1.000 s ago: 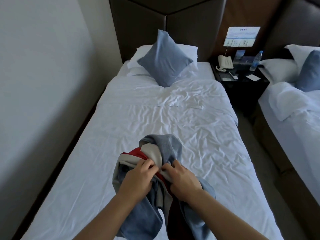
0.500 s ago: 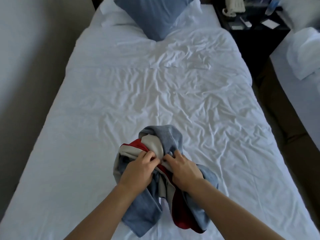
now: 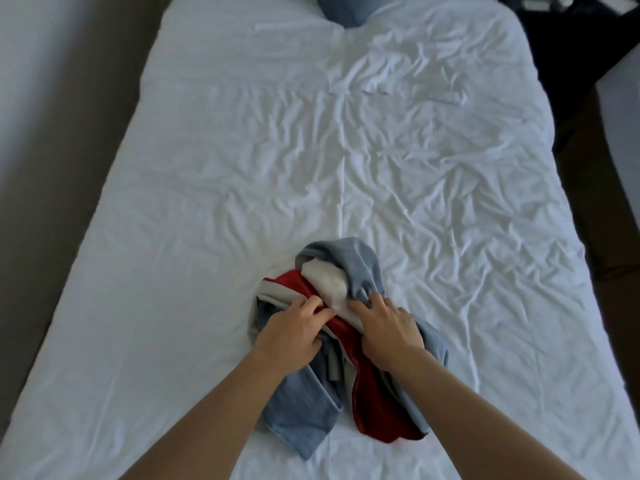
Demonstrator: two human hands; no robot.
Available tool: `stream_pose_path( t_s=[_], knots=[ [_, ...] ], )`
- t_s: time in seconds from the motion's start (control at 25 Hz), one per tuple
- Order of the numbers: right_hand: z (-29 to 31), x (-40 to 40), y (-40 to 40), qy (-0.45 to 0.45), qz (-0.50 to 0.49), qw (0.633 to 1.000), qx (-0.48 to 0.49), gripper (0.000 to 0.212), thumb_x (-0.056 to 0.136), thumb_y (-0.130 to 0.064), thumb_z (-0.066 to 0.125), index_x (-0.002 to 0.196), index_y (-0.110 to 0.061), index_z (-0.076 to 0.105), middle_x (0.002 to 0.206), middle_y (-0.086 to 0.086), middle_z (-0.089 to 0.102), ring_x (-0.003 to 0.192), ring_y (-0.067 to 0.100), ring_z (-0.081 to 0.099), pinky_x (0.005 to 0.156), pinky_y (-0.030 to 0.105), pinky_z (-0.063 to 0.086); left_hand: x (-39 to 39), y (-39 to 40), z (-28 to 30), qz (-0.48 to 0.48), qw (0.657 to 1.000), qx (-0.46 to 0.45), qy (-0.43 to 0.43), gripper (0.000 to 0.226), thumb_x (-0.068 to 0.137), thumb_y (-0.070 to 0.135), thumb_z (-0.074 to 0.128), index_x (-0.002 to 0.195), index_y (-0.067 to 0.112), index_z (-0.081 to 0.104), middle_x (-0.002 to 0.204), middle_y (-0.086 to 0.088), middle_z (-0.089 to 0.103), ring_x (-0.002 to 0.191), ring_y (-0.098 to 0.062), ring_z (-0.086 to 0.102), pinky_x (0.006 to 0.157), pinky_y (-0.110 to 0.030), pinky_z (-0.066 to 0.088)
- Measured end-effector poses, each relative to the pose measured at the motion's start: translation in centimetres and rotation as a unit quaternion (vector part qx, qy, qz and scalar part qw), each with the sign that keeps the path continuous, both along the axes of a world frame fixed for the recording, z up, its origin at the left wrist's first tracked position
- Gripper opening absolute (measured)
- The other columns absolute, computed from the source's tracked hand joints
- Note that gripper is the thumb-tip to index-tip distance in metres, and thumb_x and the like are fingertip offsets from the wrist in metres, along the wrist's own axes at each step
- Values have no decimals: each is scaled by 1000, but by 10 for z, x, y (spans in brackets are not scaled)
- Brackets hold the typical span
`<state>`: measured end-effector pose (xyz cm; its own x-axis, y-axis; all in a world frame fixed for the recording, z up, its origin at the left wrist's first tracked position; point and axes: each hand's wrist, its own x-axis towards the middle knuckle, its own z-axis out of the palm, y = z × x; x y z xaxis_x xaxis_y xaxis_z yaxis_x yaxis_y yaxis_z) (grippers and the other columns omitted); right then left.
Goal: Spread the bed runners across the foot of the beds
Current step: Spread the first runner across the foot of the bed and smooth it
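A bunched-up bed runner of pale blue, red and grey-white cloth is seen lying in a heap on the white, creased sheet of the bed, in the lower middle of the frame, near the foot end. It is not spread out: the blue cloth is folded over the top of the heap and trails down toward the bottom edge, a red band is twisted through the middle and ends in a rounded flap at the lower right of the heap, and a grey-white strip is tucked between them.

The heap is gripped by both hands. The left hand is laid on the left side of the bundle, its fingers curled into the red and grey-white folds. The right hand is set just beside it on the right, its fingers bent into the blue and grey-white cloth. The fingertips of the two hands are close together but apart.

At the top edge of the frame, a blue cushion is partly seen on the bed. A dark piece of furniture is seen in the upper right corner.
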<state>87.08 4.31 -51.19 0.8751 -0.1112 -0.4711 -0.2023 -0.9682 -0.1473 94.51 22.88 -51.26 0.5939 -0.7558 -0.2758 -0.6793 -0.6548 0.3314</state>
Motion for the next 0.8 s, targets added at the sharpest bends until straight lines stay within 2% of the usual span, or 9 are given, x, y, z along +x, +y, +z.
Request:
stream_pose_path(
  t_s=[0.2,0.32,0.44,0.56,0.8],
  knots=[
    [77,28,8,-43,12,999,-1,33,89,-29,56,121,-25,51,123,2,49,109,24,54,90,37,47,12,27,69,68,997,-32,-25,31,89,31,55,120,29,57,119,13,48,108,-10,51,69,-25,51],
    [96,45,36,-61,25,998,10,38,92,-30,52,129,-24,51,128,4,50,115,26,52,93,38,45,25,53,83,108,993,-29,-33,26,91,31,53,117,27,57,121,11,51,110,-11,50,72,-25,50],
    [86,60,69,-51,43,998,14,38,94,-34,48,131,-23,50,127,4,53,115,27,52,93,40,43,39,87,69,142,990,-12,-15,30,93,32,54,122,27,56,121,9,53,111,-13,50,74,-25,50],
    [54,74,104,-34,69,997,12,35,92,-30,49,126,-22,50,121,4,53,112,26,51,92,40,43,50,119,35,165,986,-1,23,31,94,33,53,125,29,55,122,10,53,113,-12,50,75,-27,51],
    [-3,111,130,-33,65,997,-18,33,90,-19,51,123,-21,52,120,5,56,111,27,53,90,38,43,74,125,-19,161,985,-22,54,26,91,31,53,116,28,61,114,9,57,109,-14,53,74,-36,54]
  ],
)
